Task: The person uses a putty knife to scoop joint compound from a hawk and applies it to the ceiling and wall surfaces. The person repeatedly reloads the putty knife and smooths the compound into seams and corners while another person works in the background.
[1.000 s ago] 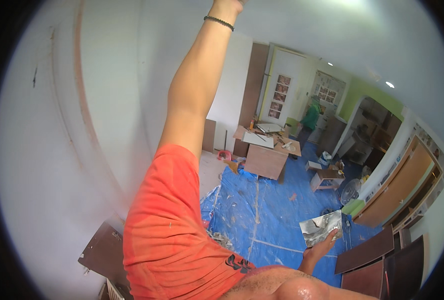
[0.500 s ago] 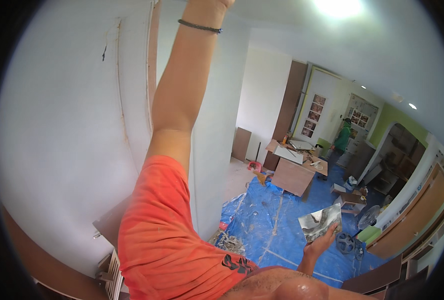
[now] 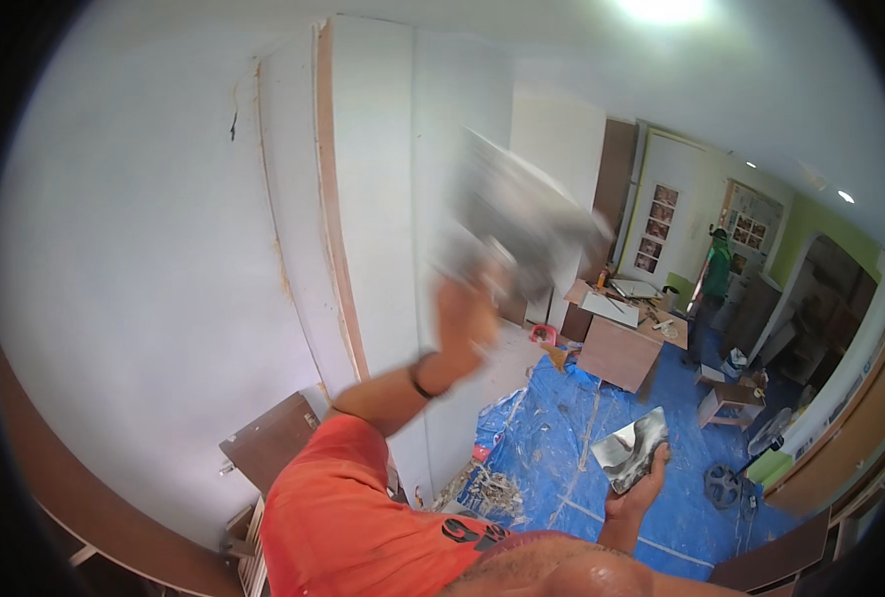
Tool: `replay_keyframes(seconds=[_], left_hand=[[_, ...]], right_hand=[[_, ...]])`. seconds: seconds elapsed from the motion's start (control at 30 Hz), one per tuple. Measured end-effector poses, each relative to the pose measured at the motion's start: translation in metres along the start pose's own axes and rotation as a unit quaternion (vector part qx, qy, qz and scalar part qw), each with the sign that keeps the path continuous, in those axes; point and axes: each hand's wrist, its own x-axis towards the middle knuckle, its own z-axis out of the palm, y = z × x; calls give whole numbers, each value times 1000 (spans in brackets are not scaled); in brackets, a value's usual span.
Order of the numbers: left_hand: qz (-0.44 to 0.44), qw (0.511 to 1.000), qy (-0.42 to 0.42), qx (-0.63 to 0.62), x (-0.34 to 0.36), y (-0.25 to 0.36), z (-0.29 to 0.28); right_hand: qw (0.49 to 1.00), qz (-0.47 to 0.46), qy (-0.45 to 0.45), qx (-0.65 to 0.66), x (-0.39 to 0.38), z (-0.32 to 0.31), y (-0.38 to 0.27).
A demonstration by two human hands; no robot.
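Person in orange by pale wall, both hands loaded.
Left hand [image 3: 467, 316]: grip wrapped round a blurred flat tool [image 3: 522, 204], raised. Right hand [image 3: 636, 495], lower right: grip holding shiny plate [image 3: 630, 450] above blue sheeting [image 3: 537, 438]. From here, cluttered worktop [image 3: 614, 355] beyond; co-worker [image 3: 718, 271] far right.

a white wall [image 3: 375, 219] stands beyond the left grip [image 3: 465, 316], gap unclear; a blurred flat tool [image 3: 527, 207] fills the space above that grip. open air separates it from the right grip [image 3: 640, 493] and grey plate [image 3: 628, 448]; farther off stands the bench [image 3: 614, 351].
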Motion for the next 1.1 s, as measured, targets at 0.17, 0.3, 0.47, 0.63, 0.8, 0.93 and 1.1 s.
replay_keyframes(seconds=[0.17,0.3,0.47,0.63,0.8,0.93,1.1], left_hand=[[4,792,-288,-538,-91,99,33],[64,742,-413,-524,-110,91,20],[212,787,-495,-302,-128,-16,55],[-119,928,-113,-335,-49,-100,148],[-518,577,157,-611,101,-190,299],[-534,554,155,-620,220,-298,373],[-546,529,104,-642,260,-313,441]], right_hand=[[983,121,-80,113,-1,5,11],[977,124,-129,113,-5,21,9],[972,76,-192,111,-2,-7,-11],[997,-56,44,28,-9,-10,-9],[985,-119,124,8,-5,-14,-5],[981,-138,139,6,-1,-11,2],[968,-190,161,36,2,-31,3]])
